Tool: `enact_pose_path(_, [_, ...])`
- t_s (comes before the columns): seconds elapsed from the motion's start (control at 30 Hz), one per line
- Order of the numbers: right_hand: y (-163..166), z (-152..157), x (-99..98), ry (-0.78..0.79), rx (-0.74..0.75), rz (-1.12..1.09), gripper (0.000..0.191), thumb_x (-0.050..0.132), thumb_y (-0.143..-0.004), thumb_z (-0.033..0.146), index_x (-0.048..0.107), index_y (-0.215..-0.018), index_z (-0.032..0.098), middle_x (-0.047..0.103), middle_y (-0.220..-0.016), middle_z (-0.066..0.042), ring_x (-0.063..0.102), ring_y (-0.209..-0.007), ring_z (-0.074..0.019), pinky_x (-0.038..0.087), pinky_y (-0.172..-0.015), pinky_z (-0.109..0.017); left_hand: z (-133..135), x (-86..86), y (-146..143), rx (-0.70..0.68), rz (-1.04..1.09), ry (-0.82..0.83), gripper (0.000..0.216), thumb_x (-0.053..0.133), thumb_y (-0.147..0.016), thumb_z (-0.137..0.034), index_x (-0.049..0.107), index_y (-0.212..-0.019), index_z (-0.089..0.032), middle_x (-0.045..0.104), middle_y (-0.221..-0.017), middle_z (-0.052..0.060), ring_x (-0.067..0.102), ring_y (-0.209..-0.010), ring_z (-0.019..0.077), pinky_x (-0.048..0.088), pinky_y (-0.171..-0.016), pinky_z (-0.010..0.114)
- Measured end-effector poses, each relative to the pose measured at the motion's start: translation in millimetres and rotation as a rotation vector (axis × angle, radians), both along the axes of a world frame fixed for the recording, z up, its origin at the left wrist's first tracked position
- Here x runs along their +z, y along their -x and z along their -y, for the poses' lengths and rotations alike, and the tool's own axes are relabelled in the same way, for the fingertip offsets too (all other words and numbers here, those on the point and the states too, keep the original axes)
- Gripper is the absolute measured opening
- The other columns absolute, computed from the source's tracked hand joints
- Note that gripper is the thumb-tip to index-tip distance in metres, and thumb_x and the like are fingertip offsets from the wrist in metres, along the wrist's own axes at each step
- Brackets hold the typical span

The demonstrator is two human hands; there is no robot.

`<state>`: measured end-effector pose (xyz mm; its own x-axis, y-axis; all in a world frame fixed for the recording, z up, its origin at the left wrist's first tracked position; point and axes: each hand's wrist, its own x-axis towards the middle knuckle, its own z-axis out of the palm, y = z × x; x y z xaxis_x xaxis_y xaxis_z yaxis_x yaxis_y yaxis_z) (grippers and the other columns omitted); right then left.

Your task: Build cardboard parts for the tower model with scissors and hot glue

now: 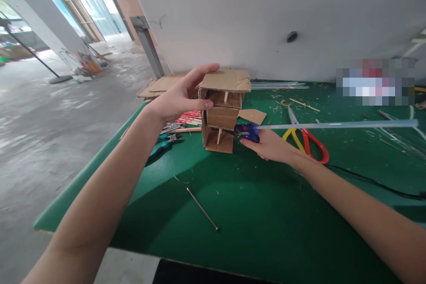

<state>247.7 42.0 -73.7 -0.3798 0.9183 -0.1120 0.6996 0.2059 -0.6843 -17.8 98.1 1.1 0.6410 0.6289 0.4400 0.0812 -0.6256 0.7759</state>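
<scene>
A small cardboard model (222, 117) with shelves and thin wooden sticks inside stands on the green table (253, 213). My left hand (179, 95) grips its upper left side, fingers over the top flap and thumb on the front edge. My right hand (268, 144) is closed on a blue glue gun (246, 131), its nozzle at the model's right side. A long clear glue stick (336, 124) juts out of the gun toward the right.
Scissors with red and yellow handles (308, 140) lie behind my right hand. A loose cardboard piece (252, 116), teal pliers (164, 144), red-printed sticks (190, 118) and a thin rod (202, 208) lie around. A black cable (376, 183) runs right. A white wall stands behind the table.
</scene>
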Motion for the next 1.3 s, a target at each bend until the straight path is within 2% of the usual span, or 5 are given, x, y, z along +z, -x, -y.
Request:
enact_pose_path(0.2, [-0.2, -0.5, -0.8, 0.001, 0.021, 0.008, 0.025, 0.049, -0.085, 0.044, 0.051, -0.080, 0.019, 0.045, -0.040, 0.006, 0.048, -0.032, -0.0111, 0.039, -0.034, -0.021, -1.7, 0.5, 0.3, -0.028, 0.033, 0.018, 0.074, 0.078, -0.065, -0.039, 0.045, -0.131, -0.036, 0.051, -0.134, 0.000, 0.041, -0.129, 0.0340, 0.043, -0.104, 0.048])
enact_pose_path(0.7, [1.6, -1.6, -0.8, 0.006, -0.002, 0.007, 0.027, 0.050, -0.084, 0.045, 0.053, -0.080, 0.019, 0.045, -0.039, 0.006, 0.047, -0.032, -0.0125, 0.037, -0.034, -0.023, -1.4, -0.1, -0.4, -0.022, 0.050, 0.024, 0.074, 0.079, -0.064, -0.035, 0.047, -0.131, -0.036, 0.052, -0.132, 0.000, 0.043, -0.128, 0.0339, 0.044, -0.103, 0.048])
enact_pose_path(0.93, [2.4, -2.9, -1.0, -0.071, 0.011, 0.057, 0.025, 0.049, -0.086, 0.043, 0.053, -0.079, 0.019, 0.044, -0.038, 0.006, 0.047, -0.032, -0.0129, 0.039, -0.041, -0.025, -0.5, 0.8, -2.0, 0.005, 0.085, 0.031, 0.072, 0.080, -0.061, -0.040, 0.051, -0.127, -0.034, 0.053, -0.130, 0.001, 0.042, -0.128, 0.0354, 0.042, -0.104, 0.051])
enact_pose_path(1.13, [2.5, -2.4, -1.9, 0.010, -0.015, 0.006, 0.028, 0.050, -0.084, 0.046, 0.052, -0.078, 0.019, 0.044, -0.039, 0.006, 0.046, -0.031, -0.0114, 0.036, -0.034, -0.022, -2.9, -0.4, -0.7, -0.072, 0.071, 0.006, 0.073, 0.079, -0.063, -0.040, 0.048, -0.129, -0.036, 0.052, -0.131, 0.001, 0.041, -0.128, 0.0345, 0.042, -0.103, 0.051])
enact_pose_path(1.3, [-0.3, -1.6, 1.2, 0.048, 0.031, 0.009, 0.025, 0.052, -0.083, 0.044, 0.052, -0.081, 0.019, 0.043, -0.038, 0.007, 0.045, -0.030, -0.0110, 0.037, -0.035, -0.022, -4.5, -1.4, 0.4, -0.053, 0.062, 0.015, 0.074, 0.079, -0.063, -0.039, 0.047, -0.130, -0.036, 0.050, -0.134, 0.002, 0.039, -0.129, 0.0353, 0.039, -0.105, 0.052])
